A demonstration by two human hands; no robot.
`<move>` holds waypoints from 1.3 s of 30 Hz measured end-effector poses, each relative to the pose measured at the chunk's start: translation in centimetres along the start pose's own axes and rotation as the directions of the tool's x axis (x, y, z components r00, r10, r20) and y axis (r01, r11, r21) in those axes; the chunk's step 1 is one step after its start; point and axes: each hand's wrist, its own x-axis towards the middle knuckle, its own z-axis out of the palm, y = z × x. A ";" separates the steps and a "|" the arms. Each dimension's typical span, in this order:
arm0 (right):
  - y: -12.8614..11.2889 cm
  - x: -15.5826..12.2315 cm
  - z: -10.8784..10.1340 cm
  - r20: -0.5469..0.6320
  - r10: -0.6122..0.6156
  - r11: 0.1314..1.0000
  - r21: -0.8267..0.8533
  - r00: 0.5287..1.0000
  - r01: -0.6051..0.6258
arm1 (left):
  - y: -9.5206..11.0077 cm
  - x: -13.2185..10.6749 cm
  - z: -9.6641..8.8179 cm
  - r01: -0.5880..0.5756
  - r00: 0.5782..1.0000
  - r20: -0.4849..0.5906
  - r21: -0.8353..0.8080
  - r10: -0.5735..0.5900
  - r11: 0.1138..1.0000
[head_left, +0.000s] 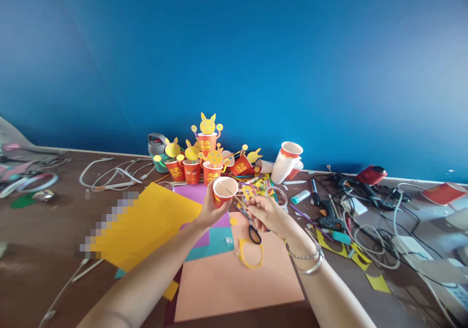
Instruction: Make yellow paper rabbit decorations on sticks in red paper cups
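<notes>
My left hand (211, 206) is wrapped around a red paper cup (222, 201), its white inside tilted toward me. My right hand (266, 213) pinches a thin wooden stick (240, 202), whose far end reaches into the cup's mouth. Below the right hand lies a pair of scissors (255, 234) with black handles, partly covered by the fingers. A ring cut from yellow paper (251, 265) rests on the peach paper (237, 286). Behind the cup stand several red cups with yellow paper animal heads, such as this animal head (208, 125) on the tallest one.
Yellow sheets (146, 225) lie at left, over the brown table. A stack of white cups (284, 164) stands behind my right hand. Glue guns (326, 221), tangled cables (383, 235) and paper scraps (378, 282) spread to the right. A blue wall (234, 65) rises behind.
</notes>
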 end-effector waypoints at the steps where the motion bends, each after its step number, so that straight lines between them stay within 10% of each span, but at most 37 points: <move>1: 0.1 0.0 0.0 -0.004 -0.002 1.000 0.020 1.000 0.002 | 0.1 0.0 0.0 -0.007 1.000 -0.002 0.008 0.007 1.000; 10: 0.9 1.0 0.9 0.120 0.067 0.909 0.403 0.991 -0.110 | -0.8 0.3 -0.5 -0.107 0.994 -0.013 0.109 0.109 0.988; 19: 0.7 -0.8 2.3 -0.242 -0.337 0.920 -0.293 0.910 0.262 | -1.5 0.0 -0.6 -0.158 0.987 0.039 0.189 0.153 0.969; 26: -0.1 0.2 1.8 0.058 0.046 0.939 0.339 0.997 -0.063 | -0.9 0.3 -0.9 -0.208 0.977 0.006 0.259 0.213 0.943; 32: -0.2 -0.4 2.4 -0.269 -0.348 0.928 -0.232 0.898 0.290 | 0.2 -1.1 0.3 -0.362 0.902 0.326 0.206 0.285 0.909; 39: -0.6 -1.4 0.6 -0.190 -0.340 0.846 -0.490 0.921 0.211 | 0.1 -1.2 0.8 -0.126 0.988 0.090 0.029 0.123 0.992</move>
